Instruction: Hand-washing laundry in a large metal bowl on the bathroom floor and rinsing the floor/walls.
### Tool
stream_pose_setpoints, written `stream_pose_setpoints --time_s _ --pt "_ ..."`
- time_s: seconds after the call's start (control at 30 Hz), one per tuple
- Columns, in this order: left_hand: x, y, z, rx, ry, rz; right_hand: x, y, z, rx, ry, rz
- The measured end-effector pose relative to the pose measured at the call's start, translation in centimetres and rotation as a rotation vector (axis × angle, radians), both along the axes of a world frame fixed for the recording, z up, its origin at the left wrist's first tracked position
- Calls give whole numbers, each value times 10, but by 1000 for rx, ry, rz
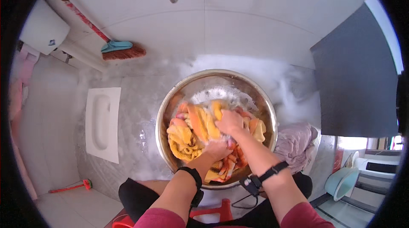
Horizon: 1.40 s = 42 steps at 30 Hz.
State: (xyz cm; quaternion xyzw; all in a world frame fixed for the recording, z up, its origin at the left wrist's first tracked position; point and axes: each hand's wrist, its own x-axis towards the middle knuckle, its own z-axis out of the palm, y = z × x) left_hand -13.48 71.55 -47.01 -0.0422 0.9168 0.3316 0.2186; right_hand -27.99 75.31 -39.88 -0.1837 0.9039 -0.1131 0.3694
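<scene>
A large round metal basin (165,100) stands on the floor in front of me. In it lies a wet, fluffy cloth (184,136), patterned in yellow, orange and red, heaped in folds. White suds (221,93) cling to the basin's far inside wall. My right hand (230,122) is closed on a yellow fold of the cloth near the middle of the heap. Nearer to me, my left hand (217,150) is closed and pressed into the cloth, its fingertips hidden among the folds. The two hands are close together but apart.
A pale pinkish cloth (294,145) lies right of the basin. On the left a white squat toilet (102,125) is set in the floor; a broom (123,51) leans behind it. A dark grey panel (358,79) and a light-green basin (342,183) are at right. Foam (264,68) covers floor beyond.
</scene>
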Motion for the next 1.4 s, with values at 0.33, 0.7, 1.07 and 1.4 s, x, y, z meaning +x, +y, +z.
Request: stream_pose_setpoints --time_s 0.33,0.7,1.07,1.4 --pt "88 -10 -48 -322 -406 -63 194 69 112 -602 318 -93" --pt "46 -72 164 -394 235 136 246 116 66 -489 154 36" --pt "21 -21 62 -500 65 124 170 113 -18 -244 -258 -220" --pt "-80 -37 -13 -540 -69 131 50 88 -76 -335 -136 -214"
